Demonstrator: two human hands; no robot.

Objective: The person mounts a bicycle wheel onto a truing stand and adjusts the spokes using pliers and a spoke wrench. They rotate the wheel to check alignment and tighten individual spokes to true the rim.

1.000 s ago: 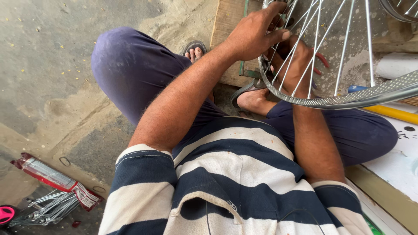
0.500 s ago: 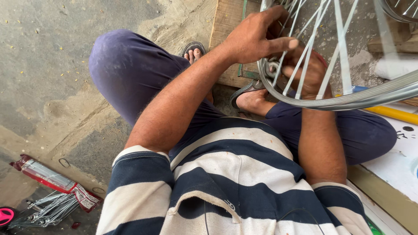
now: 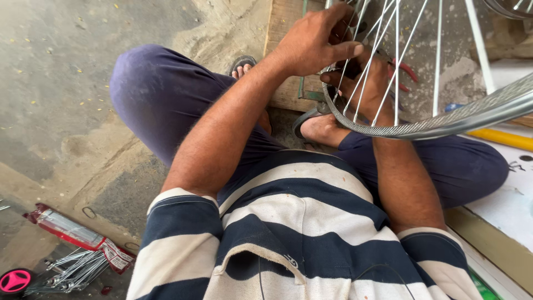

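Our left hand (image 3: 313,41) has slid up and now pinches the thin spokes (image 3: 383,50), while our right hand (image 3: 369,80) stays cupped behind the wheel rim (image 3: 444,125).

Bare stained concrete floor (image 3: 66,83), red-and-clear spoke packet (image 3: 78,236) lying bottom left, loose bundle of metal spokes (image 3: 72,272) just beside it, small pink wheel (image 3: 15,280) at corner, wooden plank (image 3: 286,50) up top, yellow bar (image 3: 499,138) at right

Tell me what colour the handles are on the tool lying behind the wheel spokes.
Red: the tool handles show behind the spokes, just beyond the right hand, in the head view.
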